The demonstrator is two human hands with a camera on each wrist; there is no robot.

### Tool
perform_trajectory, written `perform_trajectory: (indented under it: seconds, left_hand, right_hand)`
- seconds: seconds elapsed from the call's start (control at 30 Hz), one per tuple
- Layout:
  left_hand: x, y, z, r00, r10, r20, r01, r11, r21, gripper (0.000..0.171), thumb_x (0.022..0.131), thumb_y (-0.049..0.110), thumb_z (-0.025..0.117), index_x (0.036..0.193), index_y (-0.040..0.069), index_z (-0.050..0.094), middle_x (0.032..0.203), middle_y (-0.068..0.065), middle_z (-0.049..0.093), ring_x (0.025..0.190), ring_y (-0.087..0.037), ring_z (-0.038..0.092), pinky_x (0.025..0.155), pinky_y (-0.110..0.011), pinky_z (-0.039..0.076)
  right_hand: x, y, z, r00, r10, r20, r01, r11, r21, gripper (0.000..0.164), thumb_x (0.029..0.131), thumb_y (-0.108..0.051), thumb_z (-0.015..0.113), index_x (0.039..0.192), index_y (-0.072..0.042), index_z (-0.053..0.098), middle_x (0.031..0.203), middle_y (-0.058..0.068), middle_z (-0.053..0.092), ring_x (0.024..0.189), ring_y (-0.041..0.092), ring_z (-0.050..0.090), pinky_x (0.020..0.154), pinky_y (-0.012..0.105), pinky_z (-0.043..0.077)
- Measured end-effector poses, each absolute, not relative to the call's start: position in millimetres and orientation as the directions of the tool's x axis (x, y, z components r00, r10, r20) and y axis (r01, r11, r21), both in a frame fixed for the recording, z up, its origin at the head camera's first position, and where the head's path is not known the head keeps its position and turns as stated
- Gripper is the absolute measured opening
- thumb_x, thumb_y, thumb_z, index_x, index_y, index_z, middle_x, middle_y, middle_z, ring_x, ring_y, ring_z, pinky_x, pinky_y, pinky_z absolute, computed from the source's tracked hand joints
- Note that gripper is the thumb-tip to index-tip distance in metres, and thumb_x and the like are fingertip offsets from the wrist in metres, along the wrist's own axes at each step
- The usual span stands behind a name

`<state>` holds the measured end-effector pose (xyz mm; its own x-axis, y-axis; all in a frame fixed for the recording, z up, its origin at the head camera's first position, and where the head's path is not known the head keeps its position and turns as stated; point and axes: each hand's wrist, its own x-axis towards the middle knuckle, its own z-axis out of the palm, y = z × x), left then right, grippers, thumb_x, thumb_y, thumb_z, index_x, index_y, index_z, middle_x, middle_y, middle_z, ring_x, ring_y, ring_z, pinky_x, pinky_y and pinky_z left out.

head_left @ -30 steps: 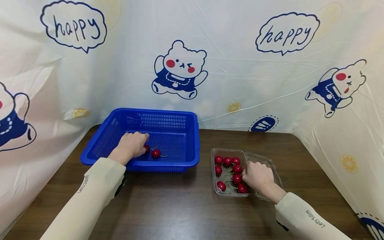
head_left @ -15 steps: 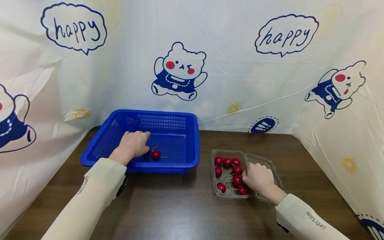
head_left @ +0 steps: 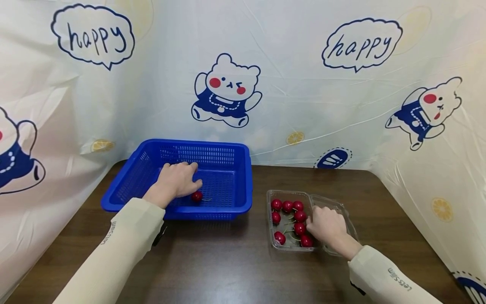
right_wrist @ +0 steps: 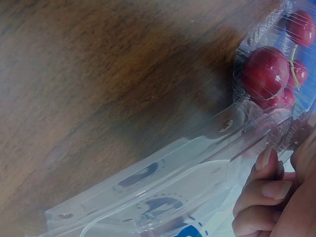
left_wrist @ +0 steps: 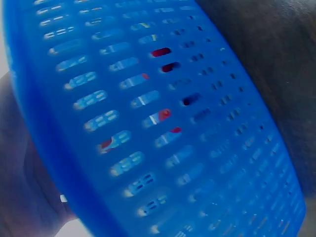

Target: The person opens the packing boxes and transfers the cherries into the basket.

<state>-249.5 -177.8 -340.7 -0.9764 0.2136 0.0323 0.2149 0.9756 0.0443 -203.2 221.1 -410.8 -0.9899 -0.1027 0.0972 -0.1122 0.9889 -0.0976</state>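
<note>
My left hand (head_left: pixel 175 180) is inside the blue plastic basket (head_left: pixel 212 210), thumb and forefinger spread apart. A red cherry (head_left: pixel 196 196) with a stem lies on the basket floor just beneath the thumb; what is under the palm is hidden. The left wrist view is filled by the slotted basket wall (left_wrist: pixel 106 165), with red patches showing through some slots. On the right, my right hand (head_left: pixel 327 226) grips the edge of a clear plastic clamshell box (head_left: pixel 287 221) near its hinge, its fingers (right_wrist: pixel 264 190) curled. Several red cherries (head_left: pixel 300 229) with stems lie in that box.
The box's clear lid (head_left: pixel 343 207) is folded out to the right on the brown wooden table (head_left: pixel 228 257). Behind and along both sides hangs a pale printed curtain (head_left: pixel 288 93), right at the table's edges.
My left hand has moved a little right within the basket, its thumb and forefinger spreading wider. The cherry beside it is now hidden. My right hand and the box have stayed put.
</note>
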Motion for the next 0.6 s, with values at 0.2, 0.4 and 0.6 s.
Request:
perform_trajectory:
  seconds: [0.2, 0.4, 0.6]
  left_hand:
    - [-251, -169, -333, -0.973, 0.227, 0.045, 0.23, 0.97, 0.073, 0.065, 0.089, 0.043, 0.054, 0.138, 0.001, 0.048, 0.137, -0.03, 0.054, 0.122, -0.047, 0.05, 0.102, -0.07, 0.034]
    - [-250, -151, -321, -0.959, 0.27, 0.092, 0.277, 0.958, 0.079, 0.066, 0.087, 0.048, 0.055, 0.136, 0.004, 0.051, 0.135, -0.026, 0.057, 0.117, -0.044, 0.055, 0.101, -0.069, 0.037]
    - [-247, -129, -314, -0.94, 0.319, 0.118, 0.328, 0.942, 0.066, 0.066, 0.087, 0.052, 0.054, 0.136, 0.007, 0.051, 0.135, -0.023, 0.058, 0.117, -0.042, 0.055, 0.101, -0.066, 0.039]
  right_hand:
    - [-204, 221, -410, -0.991, -0.1, 0.092, -0.108, 0.99, -0.091, 0.02, 0.081, -0.02, 0.059, 0.07, -0.003, 0.061, 0.065, 0.02, 0.067, 0.049, 0.033, 0.057, 0.038, 0.044, 0.045]
    - [-204, 220, -409, -0.991, -0.1, 0.088, -0.108, 0.99, -0.091, 0.02, 0.081, -0.02, 0.059, 0.07, -0.003, 0.061, 0.065, 0.02, 0.067, 0.049, 0.033, 0.058, 0.038, 0.044, 0.046]
    - [-204, 221, -410, -0.991, -0.097, 0.089, -0.106, 0.99, -0.094, 0.019, 0.081, -0.02, 0.059, 0.07, -0.004, 0.061, 0.066, 0.02, 0.067, 0.05, 0.033, 0.058, 0.039, 0.044, 0.045]
